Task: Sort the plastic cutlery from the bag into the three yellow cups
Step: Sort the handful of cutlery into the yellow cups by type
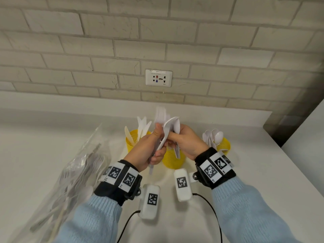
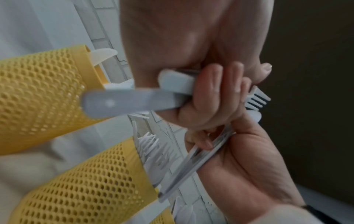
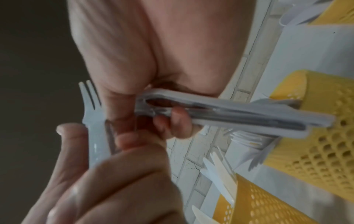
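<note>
Head view: both hands are meeting above the middle yellow cup. Left hand is gripping a bunch of white cutlery, fingers curled round the handles, thumb pressing on top. Right hand is pinching pieces from the same bunch, spoon bowls sticking up between the two hands.

Left wrist view: left hand fingers are wrapping flat handles, a fork head poking out past the knuckles; right hand is holding thin handles just below. Motion blur, exact piece count unclear.

Right wrist view: right hand is clamping a stack of handles pointing at a cup; left hand is holding a fork upright, tines up.

Outward: left yellow cup is holding knives, right yellow cup is holding spoons, middle cup is showing fork tines in the left wrist view. All three are standing in a row on the white worktop. Clear plastic bag with cutlery inside is lying on the worktop to the left, apart from the cups. Brick wall with a socket plate is sitting behind.
</note>
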